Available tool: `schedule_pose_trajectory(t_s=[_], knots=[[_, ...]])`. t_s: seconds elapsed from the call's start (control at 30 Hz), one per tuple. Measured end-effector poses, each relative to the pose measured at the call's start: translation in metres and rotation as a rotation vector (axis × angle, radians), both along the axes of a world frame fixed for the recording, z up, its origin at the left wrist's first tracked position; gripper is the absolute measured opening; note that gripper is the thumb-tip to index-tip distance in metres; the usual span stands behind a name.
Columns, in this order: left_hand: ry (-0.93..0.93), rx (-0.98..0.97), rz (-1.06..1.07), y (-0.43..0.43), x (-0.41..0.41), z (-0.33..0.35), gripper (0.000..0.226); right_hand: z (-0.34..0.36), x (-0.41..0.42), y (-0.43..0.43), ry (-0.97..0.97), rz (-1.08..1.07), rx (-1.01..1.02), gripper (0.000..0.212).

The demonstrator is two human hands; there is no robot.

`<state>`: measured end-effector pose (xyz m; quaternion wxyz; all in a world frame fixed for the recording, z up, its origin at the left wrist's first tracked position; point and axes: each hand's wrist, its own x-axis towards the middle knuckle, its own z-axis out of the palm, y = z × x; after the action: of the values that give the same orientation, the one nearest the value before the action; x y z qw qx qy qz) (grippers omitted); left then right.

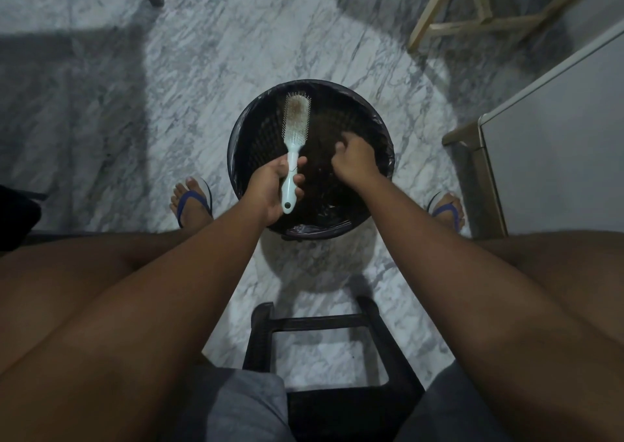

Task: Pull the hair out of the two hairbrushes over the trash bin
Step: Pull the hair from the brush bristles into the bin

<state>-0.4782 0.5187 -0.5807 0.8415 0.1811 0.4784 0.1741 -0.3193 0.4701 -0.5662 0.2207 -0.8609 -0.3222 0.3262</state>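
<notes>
A white hairbrush (294,141) is held by its handle in the left hand (274,188), the fingers wrapped closed around the lower handle; the bristled head is pointed away from the body and kept over the open mouth of the trash bin (388,157), presumably so that whatever is loosened falls straight into the black liner; a brownish mat of hair (297,107) is seen lodged among the bristles, so this brush is judged not yet clean. The right hand (354,159) is held over the bin beside the brush, apart from it, with the fingers curled in; whether a tuft is pinched between them cannot be told against the dark liner. The bin is set on the marble floor (169,86) between the two sandalled feet, near the dark stool (317,323), a placing that is judged to let both forearms reach it from a seated position; only one brush is in view; the second is not shown.
</notes>
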Motion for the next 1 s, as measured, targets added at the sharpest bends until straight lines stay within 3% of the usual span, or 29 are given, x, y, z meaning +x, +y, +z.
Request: schedule_pose_trajectory(t_s=[0.13, 0.27, 0.47, 0.63, 0.93, 1.0], knots=[[-0.008, 0.010, -0.058, -0.004, -0.002, -0.003, 0.044, 0.005, -0.004, 0.016, -0.046, -0.008, 0.395, 0.050], [-0.033, 0.054, -0.117, -0.009, -0.003, -0.004, 0.042, 0.002, -0.004, 0.031, -0.098, 0.093, 0.385, 0.058], [0.026, 0.150, -0.140, -0.008, -0.003, -0.005, 0.039, -0.005, -0.002, 0.041, -0.169, 0.019, 0.384, 0.027], [-0.027, 0.033, -0.104, -0.014, -0.004, -0.007, 0.035, -0.003, 0.001, 0.038, -0.156, -0.003, 0.435, 0.013], [-0.056, -0.077, 0.052, -0.012, -0.012, -0.015, 0.031, 0.044, 0.010, 0.045, -0.232, -0.213, 0.910, 0.013], [-0.057, -0.059, 0.052, -0.009, -0.014, -0.013, 0.031, 0.042, 0.014, 0.040, -0.231, -0.297, 0.898, 0.015]])
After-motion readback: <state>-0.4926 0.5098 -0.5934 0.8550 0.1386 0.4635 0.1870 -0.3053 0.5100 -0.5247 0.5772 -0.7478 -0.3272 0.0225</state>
